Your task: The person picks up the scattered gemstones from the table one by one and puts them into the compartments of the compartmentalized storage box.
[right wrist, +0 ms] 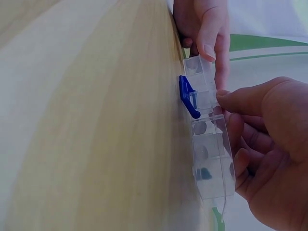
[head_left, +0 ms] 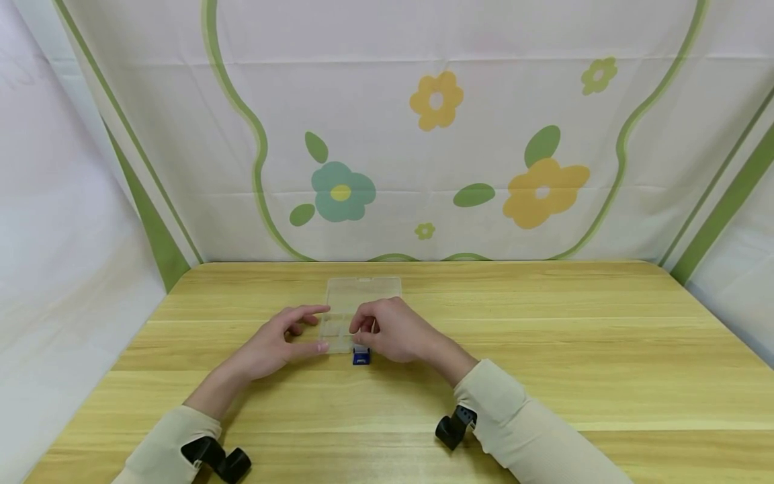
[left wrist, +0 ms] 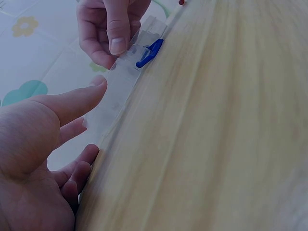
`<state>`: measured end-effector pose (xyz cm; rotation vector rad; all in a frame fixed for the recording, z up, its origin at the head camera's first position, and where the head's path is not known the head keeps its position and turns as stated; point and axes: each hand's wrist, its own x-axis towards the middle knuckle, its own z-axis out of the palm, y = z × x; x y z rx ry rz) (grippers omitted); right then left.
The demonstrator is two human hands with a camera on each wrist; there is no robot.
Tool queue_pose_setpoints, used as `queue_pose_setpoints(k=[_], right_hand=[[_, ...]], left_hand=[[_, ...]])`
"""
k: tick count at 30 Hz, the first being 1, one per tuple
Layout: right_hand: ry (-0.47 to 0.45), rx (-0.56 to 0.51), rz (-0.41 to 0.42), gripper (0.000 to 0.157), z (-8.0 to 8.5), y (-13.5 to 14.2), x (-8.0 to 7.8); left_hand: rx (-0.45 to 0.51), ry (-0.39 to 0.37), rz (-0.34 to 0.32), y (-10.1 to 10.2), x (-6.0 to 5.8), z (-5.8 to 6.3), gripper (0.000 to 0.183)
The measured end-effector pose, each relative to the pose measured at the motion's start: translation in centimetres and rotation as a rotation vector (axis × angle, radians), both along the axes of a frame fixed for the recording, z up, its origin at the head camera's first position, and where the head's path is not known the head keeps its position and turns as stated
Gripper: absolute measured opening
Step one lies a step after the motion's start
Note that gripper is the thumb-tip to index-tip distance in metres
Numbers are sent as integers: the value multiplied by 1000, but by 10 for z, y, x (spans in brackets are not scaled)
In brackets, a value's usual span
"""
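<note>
A clear plastic compartment box lies on the table, its clear lid spread out behind it. A blue plastic clip sits at the box's front edge. My left hand is at the box's left side, fingers spread, with the thumb near the front left corner and the index finger by the far side. My right hand is over the box's right part, thumb and index finger pinching at its upper edge beside the blue clip. What lies between those fingertips is partly hidden.
The wooden table reaches back to a white cloth printed with flowers, and white cloth hangs on both sides. Black wrist cameras are strapped to both sleeves. A small red thing shows at the top of the left wrist view.
</note>
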<state>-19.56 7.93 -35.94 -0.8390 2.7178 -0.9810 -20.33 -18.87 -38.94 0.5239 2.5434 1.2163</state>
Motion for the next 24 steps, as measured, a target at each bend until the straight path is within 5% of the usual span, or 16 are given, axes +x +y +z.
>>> queue_pose_setpoints(k=[13, 24], right_hand=[[-42, -54, 5, 8, 1, 11, 0], [-48, -132, -63, 11, 10, 51, 6]], left_hand=[[-10, 3, 12, 0, 1, 1, 68], [-15, 11, 1, 1, -1, 0, 68]])
